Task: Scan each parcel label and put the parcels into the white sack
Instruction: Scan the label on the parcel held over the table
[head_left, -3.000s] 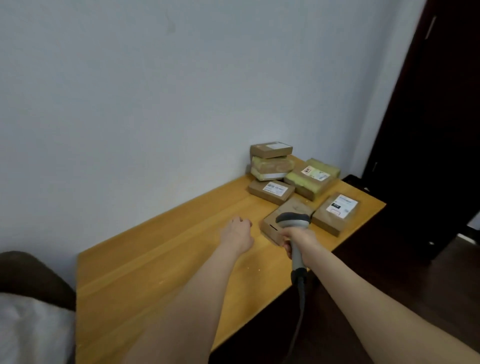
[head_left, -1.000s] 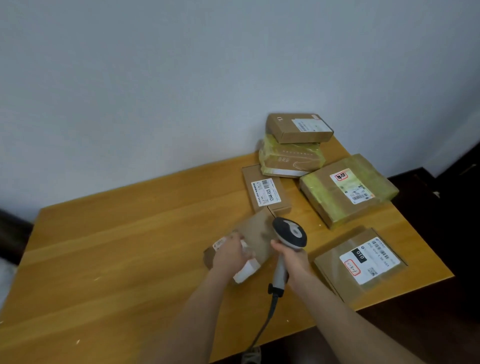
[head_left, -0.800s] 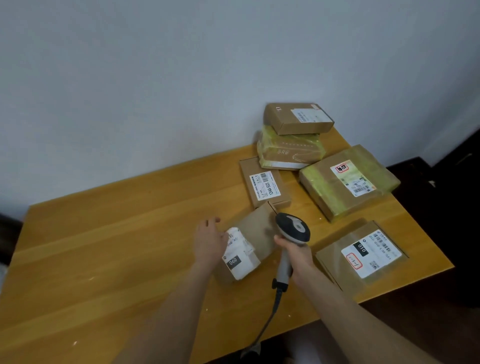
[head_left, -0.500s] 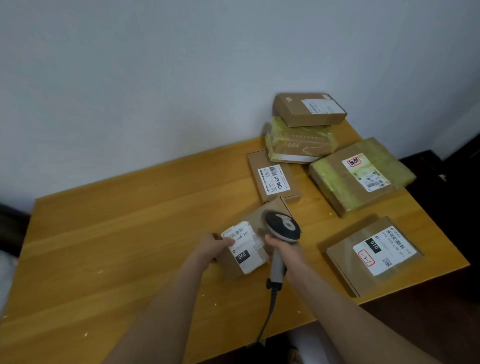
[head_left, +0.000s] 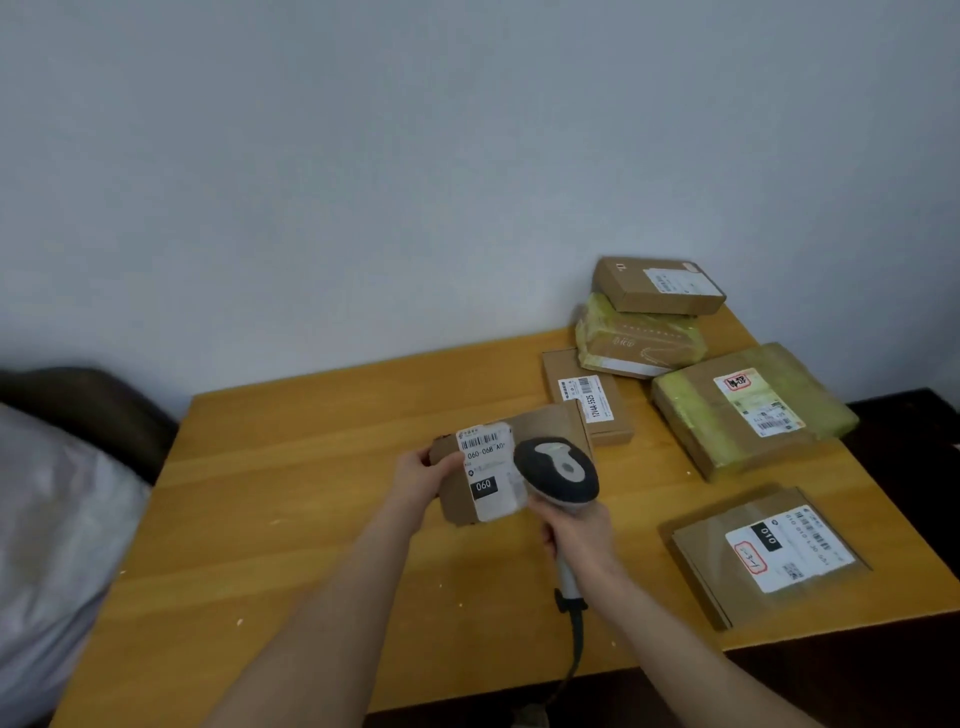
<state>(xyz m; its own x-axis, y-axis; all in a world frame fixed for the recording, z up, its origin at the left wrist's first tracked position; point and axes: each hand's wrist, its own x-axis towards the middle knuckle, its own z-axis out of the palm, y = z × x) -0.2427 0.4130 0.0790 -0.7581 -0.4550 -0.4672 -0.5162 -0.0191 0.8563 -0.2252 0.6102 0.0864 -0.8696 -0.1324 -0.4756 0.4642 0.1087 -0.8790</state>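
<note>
My left hand (head_left: 422, 474) grips the left edge of a small brown parcel (head_left: 457, 499), tilted up off the wooden table (head_left: 291, 499) so its white "060" label (head_left: 488, 475) faces me. My right hand (head_left: 574, 535) holds the handle of a grey and black barcode scanner (head_left: 558, 475), whose head sits just right of the label and covers part of the parcel. A white sack (head_left: 47, 545) shows at the left edge, beside the table.
Several more parcels lie at the table's right: a flat one with a "010" label (head_left: 769, 556), a green-taped one (head_left: 748, 410), a narrow box (head_left: 587, 397), and a stack of two (head_left: 644, 327) against the wall. The scanner cable (head_left: 574, 649) hangs over the front edge.
My left hand turned the parcel label-up and lifted it by its left edge. The scanner head moved in beside the label. The view swung left, bringing the sack into sight.
</note>
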